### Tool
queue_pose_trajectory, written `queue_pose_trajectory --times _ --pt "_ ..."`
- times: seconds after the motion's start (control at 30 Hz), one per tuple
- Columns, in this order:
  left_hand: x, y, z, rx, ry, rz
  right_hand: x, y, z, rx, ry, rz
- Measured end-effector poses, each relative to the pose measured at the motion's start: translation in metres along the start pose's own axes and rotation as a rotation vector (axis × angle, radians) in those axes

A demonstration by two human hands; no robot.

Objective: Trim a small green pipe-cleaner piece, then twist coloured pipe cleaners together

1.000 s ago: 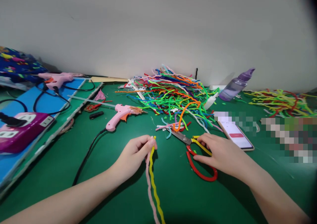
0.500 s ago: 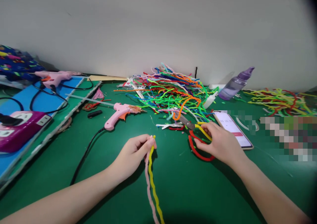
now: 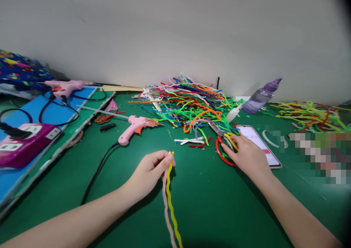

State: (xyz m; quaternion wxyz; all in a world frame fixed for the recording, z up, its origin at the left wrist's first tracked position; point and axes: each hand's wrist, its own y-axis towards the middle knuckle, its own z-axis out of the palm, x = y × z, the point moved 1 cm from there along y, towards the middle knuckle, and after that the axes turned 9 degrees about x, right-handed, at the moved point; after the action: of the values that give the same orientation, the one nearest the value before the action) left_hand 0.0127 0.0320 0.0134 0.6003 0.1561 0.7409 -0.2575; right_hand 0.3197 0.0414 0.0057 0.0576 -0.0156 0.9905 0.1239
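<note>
My left hand (image 3: pixel 157 167) pinches two pipe cleaners together near their upper ends, thumb against fingers. The pink pipe cleaner (image 3: pixel 166 204) and the yellow pipe cleaner (image 3: pixel 172 207) hang side by side, slightly wavy, down past the lower picture edge. At the right, my right hand (image 3: pixel 248 154) has its fingers on the yellow handle of a pair of scissors (image 3: pixel 218 130). The red handle loop lies toward me, and the blades point away to the upper left, toward a heap of coloured pipe cleaners (image 3: pixel 189 101). Part of the handles is hidden by the fingers.
A pink glue gun (image 3: pixel 134 128) with a black cord lies left of centre. Short scraps (image 3: pixel 196 142) lie by the heap. Right are a phone (image 3: pixel 260 143), a white bottle (image 3: pixel 233 113), a purple bottle (image 3: pixel 261 96) and more pipe cleaners (image 3: pixel 309 114). Far left is a purple power strip (image 3: pixel 35 145).
My right hand has moved the scissors away from me and slightly to the right, closer to the table by the phone. My left hand keeps its pinch on the two pipe cleaners.
</note>
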Motion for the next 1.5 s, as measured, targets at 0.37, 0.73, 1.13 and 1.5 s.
queue_pose_trajectory --times 0.37,0.73,1.13,1.5 --pt "0.000 -0.001 0.001 -0.008 -0.020 0.013 0.004 0.003 0.002 -0.155 0.109 -0.035" --pt "0.001 -0.002 0.002 0.010 -0.046 0.016 0.029 0.048 -0.023 -0.101 0.147 -0.371" --pt "0.001 -0.003 0.001 0.005 0.026 0.030 0.022 0.151 -0.016 -0.130 0.156 -0.211" --pt "0.002 -0.002 0.000 0.004 0.020 0.032 0.027 0.185 0.004 -0.046 0.164 -0.049"
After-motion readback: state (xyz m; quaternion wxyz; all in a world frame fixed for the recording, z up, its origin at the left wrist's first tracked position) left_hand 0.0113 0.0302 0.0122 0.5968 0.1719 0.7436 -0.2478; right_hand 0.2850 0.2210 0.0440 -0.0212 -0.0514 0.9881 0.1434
